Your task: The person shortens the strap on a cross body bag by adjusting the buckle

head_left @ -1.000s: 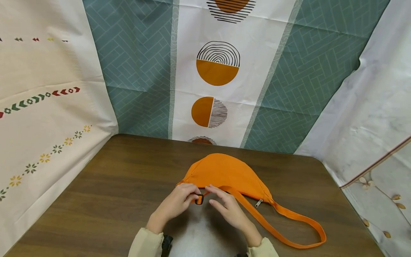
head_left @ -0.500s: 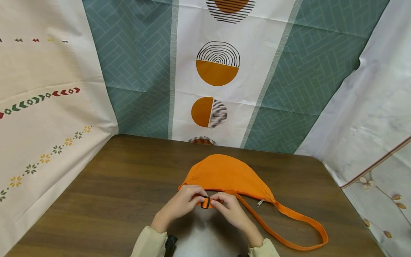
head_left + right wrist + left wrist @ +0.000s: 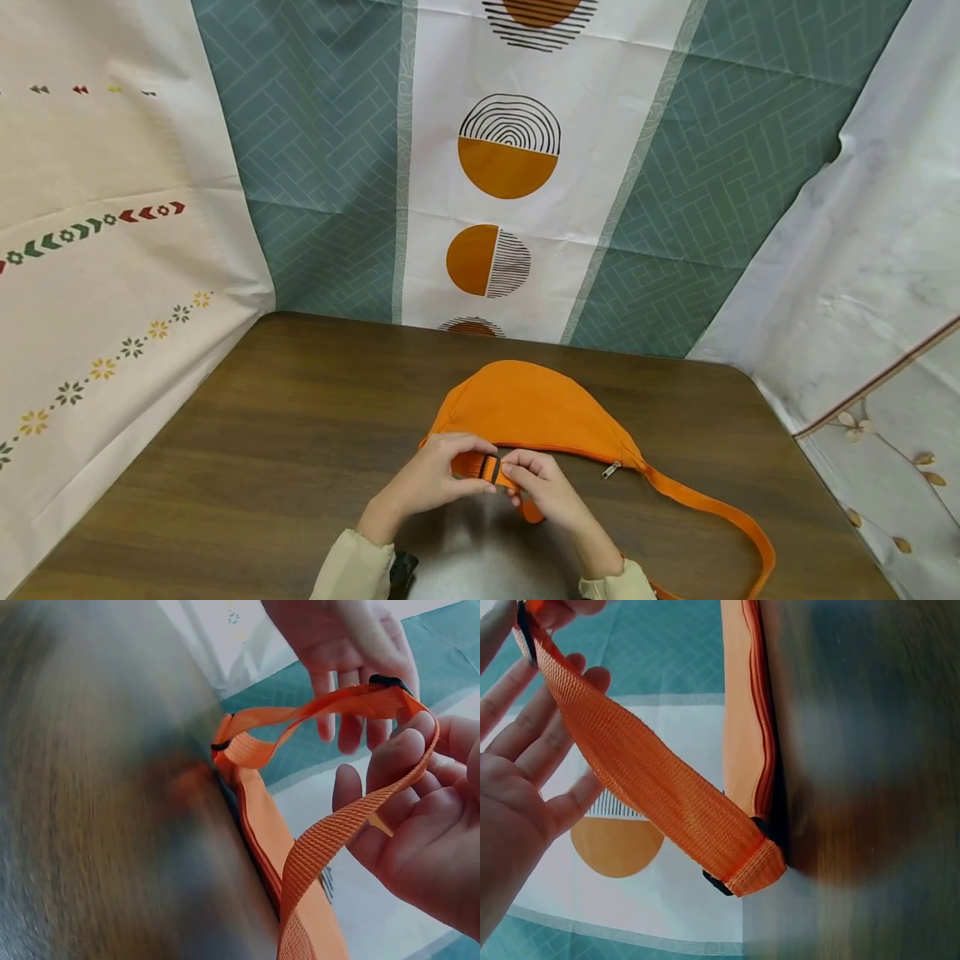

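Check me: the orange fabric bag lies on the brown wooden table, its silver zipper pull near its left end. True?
Left's wrong: the orange fabric bag lies on the brown wooden table, its silver zipper pull near its right end, as the head view shows.

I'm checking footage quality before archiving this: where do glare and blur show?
Head view: pale glare on the near middle of the table, while the orange bag looks fairly sharp. Left wrist view: tabletop smeared and hazy, strap weave clear. Right wrist view: tabletop blurred too, strap weave readable.
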`<move>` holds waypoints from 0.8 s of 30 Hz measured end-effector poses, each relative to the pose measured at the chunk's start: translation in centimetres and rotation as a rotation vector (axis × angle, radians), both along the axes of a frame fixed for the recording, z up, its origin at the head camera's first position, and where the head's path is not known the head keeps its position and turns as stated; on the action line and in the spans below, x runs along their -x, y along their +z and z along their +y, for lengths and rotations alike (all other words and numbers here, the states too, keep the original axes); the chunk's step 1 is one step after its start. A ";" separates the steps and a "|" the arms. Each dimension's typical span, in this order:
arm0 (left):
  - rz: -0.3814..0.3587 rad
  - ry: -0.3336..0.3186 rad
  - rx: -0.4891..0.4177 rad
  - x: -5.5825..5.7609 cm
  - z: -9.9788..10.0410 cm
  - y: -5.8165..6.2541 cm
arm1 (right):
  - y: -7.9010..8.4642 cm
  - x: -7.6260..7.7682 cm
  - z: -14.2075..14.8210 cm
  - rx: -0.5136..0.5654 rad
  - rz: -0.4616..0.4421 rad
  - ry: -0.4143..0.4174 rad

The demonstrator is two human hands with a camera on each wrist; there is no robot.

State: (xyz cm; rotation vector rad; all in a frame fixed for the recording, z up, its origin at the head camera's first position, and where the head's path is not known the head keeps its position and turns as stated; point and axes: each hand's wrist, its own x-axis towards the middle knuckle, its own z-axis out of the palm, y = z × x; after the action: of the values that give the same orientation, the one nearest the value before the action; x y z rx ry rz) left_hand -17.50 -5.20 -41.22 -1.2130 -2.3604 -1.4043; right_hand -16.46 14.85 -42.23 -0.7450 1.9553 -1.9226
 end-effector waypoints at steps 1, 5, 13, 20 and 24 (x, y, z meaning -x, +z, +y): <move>0.003 -0.004 -0.002 0.0 0.1 0.0 | 0.0 0.0 0.0 0.005 -0.024 -0.004; 0.057 0.019 0.016 -0.1 0.3 0.2 | 0.2 -0.1 0.0 0.003 -0.098 -0.024; 0.116 0.132 0.040 -0.3 0.2 0.1 | 0.1 -0.3 0.3 0.046 -0.140 -0.050; 0.044 0.038 -0.018 -0.2 0.2 -0.1 | -0.2 -0.3 0.3 0.094 -0.118 -0.051; 0.030 0.039 -0.017 -0.3 0.3 0.1 | -0.2 -0.3 0.2 0.099 -0.113 -0.059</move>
State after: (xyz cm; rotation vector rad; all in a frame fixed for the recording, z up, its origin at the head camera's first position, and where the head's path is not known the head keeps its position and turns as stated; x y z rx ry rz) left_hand -17.22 -4.89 -41.13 -1.1690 -2.3344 -1.3818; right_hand -16.14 15.06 -42.38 -0.5953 1.8459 -2.0615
